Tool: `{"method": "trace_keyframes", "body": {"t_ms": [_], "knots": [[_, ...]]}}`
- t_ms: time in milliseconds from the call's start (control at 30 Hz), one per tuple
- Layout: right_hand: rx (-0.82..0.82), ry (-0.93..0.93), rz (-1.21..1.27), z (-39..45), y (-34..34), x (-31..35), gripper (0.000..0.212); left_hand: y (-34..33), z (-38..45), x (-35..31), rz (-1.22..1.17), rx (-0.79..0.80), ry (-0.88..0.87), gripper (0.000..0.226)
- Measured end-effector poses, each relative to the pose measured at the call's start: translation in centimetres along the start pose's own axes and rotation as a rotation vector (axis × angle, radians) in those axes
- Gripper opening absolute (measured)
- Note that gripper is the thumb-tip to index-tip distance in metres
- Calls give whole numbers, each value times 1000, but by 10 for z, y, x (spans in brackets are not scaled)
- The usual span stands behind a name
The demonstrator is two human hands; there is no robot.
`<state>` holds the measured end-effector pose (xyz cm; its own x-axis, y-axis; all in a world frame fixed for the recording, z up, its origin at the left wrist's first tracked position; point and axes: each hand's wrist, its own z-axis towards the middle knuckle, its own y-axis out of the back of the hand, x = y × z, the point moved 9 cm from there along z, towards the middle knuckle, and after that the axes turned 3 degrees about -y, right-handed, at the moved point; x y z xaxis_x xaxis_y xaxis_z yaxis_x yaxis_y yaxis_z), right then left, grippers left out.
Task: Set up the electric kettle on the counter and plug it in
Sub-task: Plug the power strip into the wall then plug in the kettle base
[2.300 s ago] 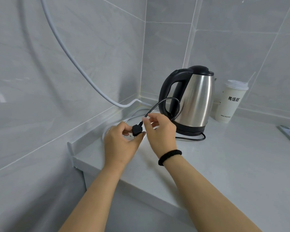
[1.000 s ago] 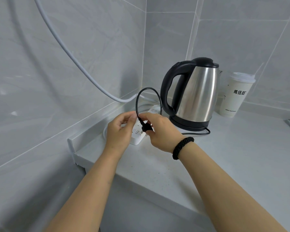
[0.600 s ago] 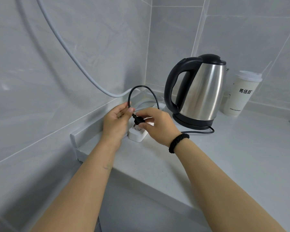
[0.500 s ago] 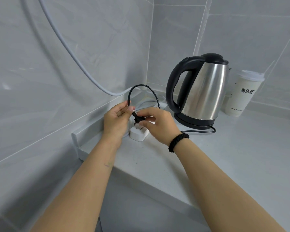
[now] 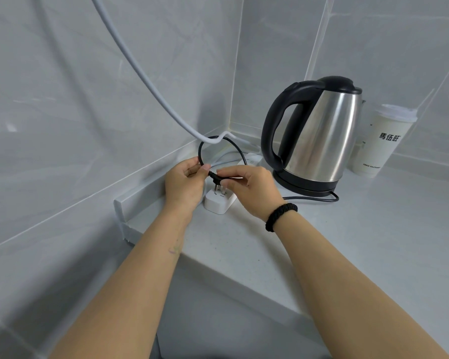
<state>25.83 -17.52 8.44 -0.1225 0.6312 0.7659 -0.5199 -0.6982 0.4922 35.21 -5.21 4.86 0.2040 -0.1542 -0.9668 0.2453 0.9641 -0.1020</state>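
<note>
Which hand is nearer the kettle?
The right. The right hand pinches the plug over the power strip, just left of the kettle. The left hand holds the cord farther left, by the wall.

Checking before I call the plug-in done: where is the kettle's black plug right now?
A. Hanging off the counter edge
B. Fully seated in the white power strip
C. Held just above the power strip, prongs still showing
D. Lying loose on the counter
C: the right hand pinches the plug with its metal prongs visible above the power strip, while the left hand holds the cord.
</note>
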Motion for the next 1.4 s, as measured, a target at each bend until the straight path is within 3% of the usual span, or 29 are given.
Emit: {"method": "trace_keyframes", "body": {"t_ms": [367, 567, 700, 1167, 1300, 1400], "knots": [[20, -38, 7, -1, -3, -9, 20, -3, -2, 4, 39, 49, 40, 32], [-11, 41, -34, -4, -2, -4, 18, -6, -6, -2, 39, 82, 0, 26], [-78, 235, -133, -12, -1, 8, 16, -6, -7, -5, 21, 88, -21, 35], [-71, 538, -321, -22, -12, 20, 29, -7, -5, -2, 109, 102, -39, 29], [-72, 569, -380, -24, -15, 18, 28, -7, -3, -1, 147, 114, -58, 31], [-43, 474, -428, -24, -15, 3, 30, -9, -2, 1, 184, 124, -62, 37]]}}
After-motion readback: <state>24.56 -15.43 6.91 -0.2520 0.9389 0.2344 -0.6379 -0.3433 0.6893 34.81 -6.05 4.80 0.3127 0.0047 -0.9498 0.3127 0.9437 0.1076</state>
